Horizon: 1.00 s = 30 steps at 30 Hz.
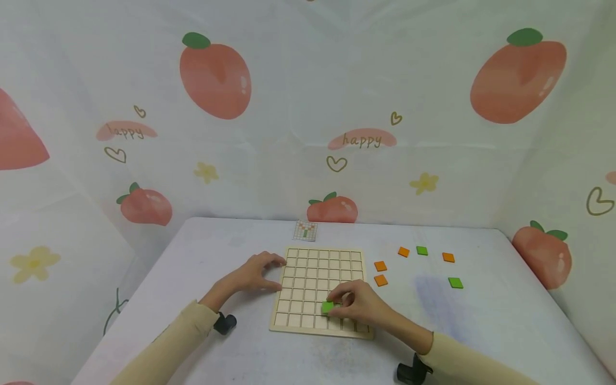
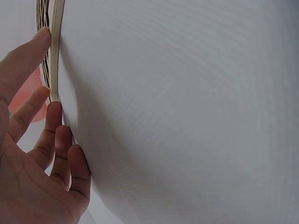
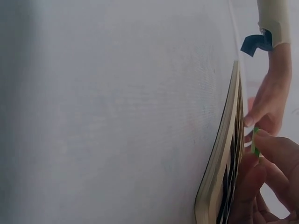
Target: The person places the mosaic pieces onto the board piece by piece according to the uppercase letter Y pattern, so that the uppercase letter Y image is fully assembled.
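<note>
A square wooden grid board lies flat on the table. My left hand rests at its left side, thumb and fingertips touching the edge. In the left wrist view, the fingers are spread loosely along the board's rim. My right hand pinches a green square tile between thumb and fingers, over the near-right part of the board. In the right wrist view, the tile stands edge-on between the fingertips, just above the board's surface. Whether it touches the board I cannot tell.
Right of the board lie several loose orange tiles and two green tiles. A small card with a coloured grid pattern lies behind the board, near the back edge of the white table. A fruit-printed cloth hangs behind.
</note>
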Available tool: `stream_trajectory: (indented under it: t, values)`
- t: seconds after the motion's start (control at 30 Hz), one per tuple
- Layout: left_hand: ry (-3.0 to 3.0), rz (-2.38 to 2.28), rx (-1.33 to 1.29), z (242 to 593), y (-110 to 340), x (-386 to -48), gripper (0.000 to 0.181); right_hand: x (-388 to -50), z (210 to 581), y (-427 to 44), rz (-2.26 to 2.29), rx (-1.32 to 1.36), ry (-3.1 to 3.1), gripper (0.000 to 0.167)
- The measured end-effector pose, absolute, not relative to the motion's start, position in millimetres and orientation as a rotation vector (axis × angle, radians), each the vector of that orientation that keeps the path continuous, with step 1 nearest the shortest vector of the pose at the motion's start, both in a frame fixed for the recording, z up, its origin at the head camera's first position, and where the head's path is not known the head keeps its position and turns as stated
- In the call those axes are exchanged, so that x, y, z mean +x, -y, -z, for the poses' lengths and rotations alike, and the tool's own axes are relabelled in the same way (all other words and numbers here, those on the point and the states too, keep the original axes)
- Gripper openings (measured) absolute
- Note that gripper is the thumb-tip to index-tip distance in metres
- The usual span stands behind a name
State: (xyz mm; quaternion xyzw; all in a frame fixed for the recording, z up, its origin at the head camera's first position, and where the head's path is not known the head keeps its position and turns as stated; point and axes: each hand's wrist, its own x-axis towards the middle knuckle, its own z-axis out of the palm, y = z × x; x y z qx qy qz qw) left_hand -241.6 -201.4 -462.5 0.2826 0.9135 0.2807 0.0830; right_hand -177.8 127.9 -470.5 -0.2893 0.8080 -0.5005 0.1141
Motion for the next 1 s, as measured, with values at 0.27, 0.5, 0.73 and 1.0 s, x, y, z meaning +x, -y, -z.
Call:
stream_trajectory:
  t: [0.27, 0.5, 0.73, 1.0]
  values:
    - [-2.723, -0.86, 0.843, 466.7, 203.8, -244.6, 0.059, -178.3, 472.1, -118.7, 1.429, -0.884, -2.427, 0.019]
    - [-2.723, -0.868, 0.848, 467.4, 203.9, -244.4, 0.058, -176.9, 471.7, -114.4, 1.375, -0.832, -2.463, 0.017]
    - [-2.719, -0.882, 0.835, 467.2, 203.8, -243.9, 0.058, -176.4, 470.7, -111.9, 1.349, -0.848, -2.501, 0.018]
    - [-2.717, -0.883, 0.846, 469.0, 204.8, -244.6, 0.057, -178.1, 471.6, -108.8, 1.301, -0.855, -2.554, 0.018]
